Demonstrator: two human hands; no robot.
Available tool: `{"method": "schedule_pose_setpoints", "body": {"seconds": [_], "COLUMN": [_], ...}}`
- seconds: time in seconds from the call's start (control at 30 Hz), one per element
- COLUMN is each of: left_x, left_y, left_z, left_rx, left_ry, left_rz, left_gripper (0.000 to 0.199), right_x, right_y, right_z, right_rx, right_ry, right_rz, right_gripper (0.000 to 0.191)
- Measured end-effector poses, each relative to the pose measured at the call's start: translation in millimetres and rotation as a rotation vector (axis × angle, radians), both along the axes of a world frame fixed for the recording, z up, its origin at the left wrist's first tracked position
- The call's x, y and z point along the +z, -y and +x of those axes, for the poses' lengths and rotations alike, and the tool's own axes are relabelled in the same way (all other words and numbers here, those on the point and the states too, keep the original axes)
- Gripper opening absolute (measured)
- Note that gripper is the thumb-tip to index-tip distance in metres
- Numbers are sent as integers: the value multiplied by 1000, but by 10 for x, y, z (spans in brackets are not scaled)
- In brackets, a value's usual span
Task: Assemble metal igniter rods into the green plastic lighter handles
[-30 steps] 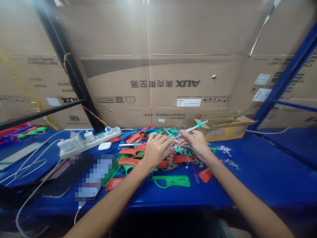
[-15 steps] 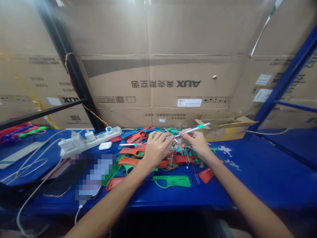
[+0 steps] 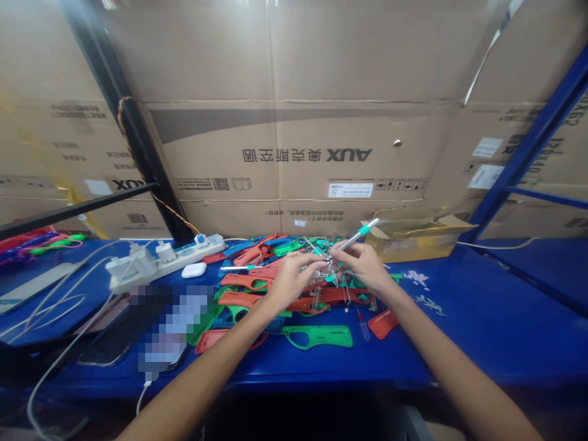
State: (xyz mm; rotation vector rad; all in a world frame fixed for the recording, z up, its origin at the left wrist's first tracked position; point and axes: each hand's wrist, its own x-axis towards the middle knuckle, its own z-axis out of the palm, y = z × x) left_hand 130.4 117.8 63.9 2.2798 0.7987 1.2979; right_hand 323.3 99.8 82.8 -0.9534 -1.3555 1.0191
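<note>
My right hand [image 3: 362,266] is closed on a thin silver metal tube [image 3: 351,239] with a green collar, which tilts up to the right. Opposite it, my left hand [image 3: 296,275] is closed, fingertips pinched close to the tube's lower end; what they grip is too small to make out. Under both hands lies a pile of loose metal and green parts [image 3: 337,278]. Around it are red, blue and green plastic handle shells, among them an orange-red shell [image 3: 241,298] and a green shell [image 3: 324,335]. Another silver tube [image 3: 234,268] lies left of my left hand.
A small screwdriver [image 3: 364,329] and a red shell [image 3: 383,323] lie near the front. An open cardboard box [image 3: 413,242] stands at the back right. A power strip [image 3: 202,248], white earphone case [image 3: 193,270], phones and cables occupy the left side. Cardboard walls the back.
The tube in my right hand has tilted more steeply and shifted slightly left. My left fingers have drawn together into a pinch, lower and closer to my right fingertips.
</note>
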Motion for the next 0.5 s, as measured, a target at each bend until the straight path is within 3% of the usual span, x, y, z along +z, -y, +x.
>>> {"method": "schedule_pose_setpoints", "body": {"seconds": [0.33, 0.5], "left_x": [-32, 22], "left_y": [30, 51], "left_z": [14, 9], "left_rx": [-184, -263], "left_ry": [136, 175], "left_rz": [-373, -479], "left_gripper": [36, 38], "right_x": [-8, -14], "right_y": [8, -5], "right_z": [7, 13], "right_rx": [11, 0], "right_ry": [40, 43], "right_rz": [1, 9], "right_gripper": [44, 47]}}
